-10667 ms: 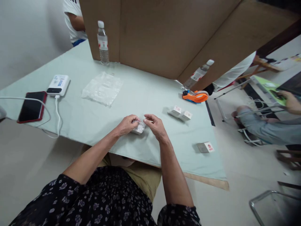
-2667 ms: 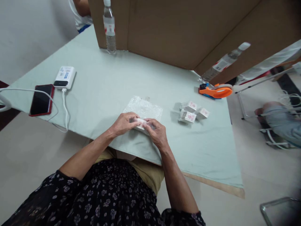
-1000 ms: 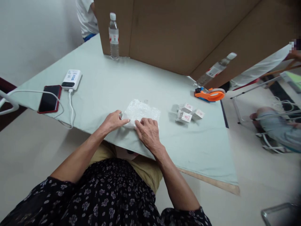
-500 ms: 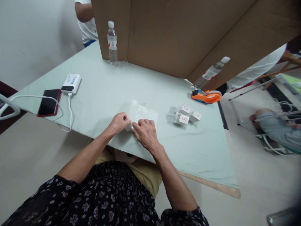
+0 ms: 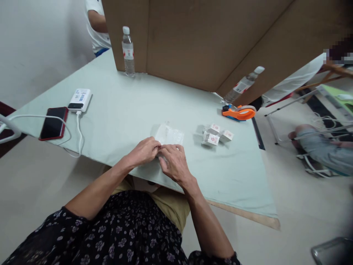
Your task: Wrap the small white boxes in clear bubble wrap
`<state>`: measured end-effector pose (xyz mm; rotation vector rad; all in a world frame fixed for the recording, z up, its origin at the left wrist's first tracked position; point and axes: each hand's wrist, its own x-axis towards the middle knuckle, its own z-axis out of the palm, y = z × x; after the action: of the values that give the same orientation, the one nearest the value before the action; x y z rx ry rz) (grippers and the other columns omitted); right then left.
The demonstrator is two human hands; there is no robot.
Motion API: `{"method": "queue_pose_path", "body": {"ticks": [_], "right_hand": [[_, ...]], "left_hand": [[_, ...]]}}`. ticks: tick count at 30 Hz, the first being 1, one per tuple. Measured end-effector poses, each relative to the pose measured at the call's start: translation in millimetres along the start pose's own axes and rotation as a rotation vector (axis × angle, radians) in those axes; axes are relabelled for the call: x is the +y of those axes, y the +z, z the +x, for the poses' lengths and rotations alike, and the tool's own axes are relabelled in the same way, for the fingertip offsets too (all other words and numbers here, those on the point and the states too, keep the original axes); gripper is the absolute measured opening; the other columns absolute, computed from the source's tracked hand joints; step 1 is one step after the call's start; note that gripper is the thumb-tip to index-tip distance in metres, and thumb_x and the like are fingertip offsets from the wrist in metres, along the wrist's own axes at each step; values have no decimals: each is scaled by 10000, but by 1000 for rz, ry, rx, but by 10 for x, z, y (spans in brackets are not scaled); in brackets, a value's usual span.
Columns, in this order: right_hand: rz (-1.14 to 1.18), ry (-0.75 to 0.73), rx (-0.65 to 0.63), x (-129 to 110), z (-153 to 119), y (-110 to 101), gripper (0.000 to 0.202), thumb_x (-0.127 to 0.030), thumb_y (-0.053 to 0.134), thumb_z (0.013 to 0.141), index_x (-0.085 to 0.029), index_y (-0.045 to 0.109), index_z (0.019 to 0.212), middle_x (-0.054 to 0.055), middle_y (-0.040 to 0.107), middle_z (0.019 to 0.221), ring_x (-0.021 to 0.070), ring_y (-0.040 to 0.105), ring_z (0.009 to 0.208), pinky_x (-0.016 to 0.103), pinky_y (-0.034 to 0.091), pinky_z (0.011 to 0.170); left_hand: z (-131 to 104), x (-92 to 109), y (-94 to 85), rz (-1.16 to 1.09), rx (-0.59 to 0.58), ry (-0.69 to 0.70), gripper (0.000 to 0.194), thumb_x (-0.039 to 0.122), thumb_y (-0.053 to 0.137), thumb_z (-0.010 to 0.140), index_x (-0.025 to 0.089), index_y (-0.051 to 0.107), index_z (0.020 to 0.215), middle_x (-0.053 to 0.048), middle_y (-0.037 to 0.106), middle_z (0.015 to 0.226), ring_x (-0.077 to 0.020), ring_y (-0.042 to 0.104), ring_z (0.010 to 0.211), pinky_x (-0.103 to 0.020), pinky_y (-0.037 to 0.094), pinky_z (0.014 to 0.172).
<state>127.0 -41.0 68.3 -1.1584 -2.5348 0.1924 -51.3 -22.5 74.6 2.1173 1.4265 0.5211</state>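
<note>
A piece of clear bubble wrap (image 5: 174,136) lies on the table near its front edge. My left hand (image 5: 146,150) is closed in a pinch at the near left edge of the wrap. Beside it, my right hand (image 5: 174,159) curls its fingers over the near part of the same sheet. The fingertips of both hands meet there, and whatever the wrap may contain is hidden beneath them. To the right sit several small white boxes (image 5: 211,139) with red marks, partly covered in clear plastic.
An orange tape dispenser (image 5: 239,112) stands at the right, by a tilted water bottle (image 5: 242,86). Another bottle (image 5: 128,53) stands before a tall cardboard panel (image 5: 187,40). A phone (image 5: 53,123) and a cabled white power bank (image 5: 80,100) lie left. People sit beyond the table.
My left hand has moved right, up against my right hand. The raised left part of the bubble wrap has come down lower. The camera view has shifted slightly.
</note>
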Motion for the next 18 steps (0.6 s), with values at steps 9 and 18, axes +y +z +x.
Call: {"method": "queue_pose_path", "body": {"ticks": [9, 18], "right_hand": [[245, 767, 259, 287, -670, 168, 571, -536, 565, 872, -129, 553, 1273, 140, 695, 1092, 202, 633, 713, 366, 487, 700], [359, 907, 224, 296, -400, 332, 753, -583, 608, 804, -125, 474, 1386, 46, 685, 840, 228, 632, 716, 340, 461, 672]], "left_hand": [[22, -38, 183, 186, 69, 129, 144, 197, 493, 939, 173, 622, 881, -88, 651, 957, -226, 565, 946, -368, 477, 903], [12, -53, 232, 186, 118, 85, 132, 226, 512, 929, 189, 637, 950, -85, 692, 1026, -241, 563, 991, -386, 451, 927]]}}
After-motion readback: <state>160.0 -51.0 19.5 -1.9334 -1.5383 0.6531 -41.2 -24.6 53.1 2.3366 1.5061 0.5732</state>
